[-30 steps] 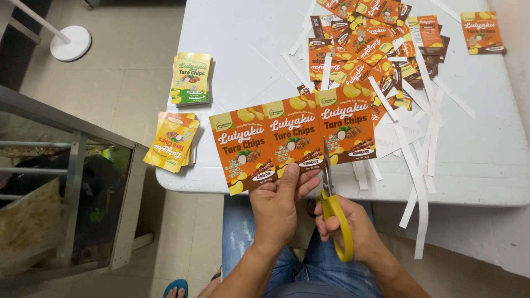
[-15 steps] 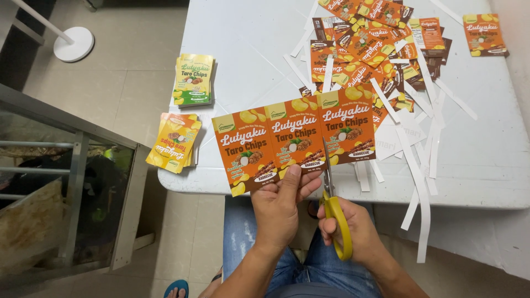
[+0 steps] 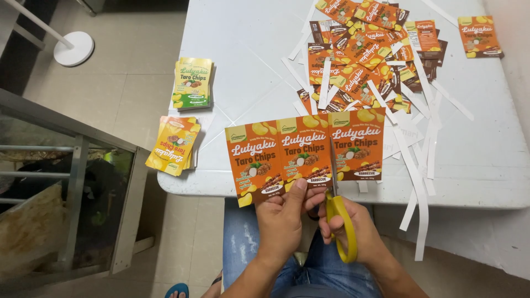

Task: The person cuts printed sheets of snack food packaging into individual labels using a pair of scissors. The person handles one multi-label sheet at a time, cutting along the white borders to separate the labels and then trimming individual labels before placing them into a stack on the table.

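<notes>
My left hand (image 3: 284, 218) pinches the bottom edge of an orange printed sheet (image 3: 303, 154) that shows three snack labels side by side. My right hand (image 3: 356, 226) grips yellow-handled scissors (image 3: 338, 212). Their blades run up into the sheet between the middle label and the right one. The sheet hangs over the near edge of the white table (image 3: 248, 60).
A heap of cut orange labels (image 3: 364, 49) and white paper strips (image 3: 419, 165) covers the table's right half. One orange label (image 3: 480, 36) lies at the far right. A green-yellow label stack (image 3: 193, 83) and a yellow-orange stack (image 3: 174, 144) sit at the left edge. A metal rack (image 3: 66, 182) stands left.
The scissor blades have moved further up into the sheet between the middle and right labels. Both hands and the sheet have shifted slightly away from me.
</notes>
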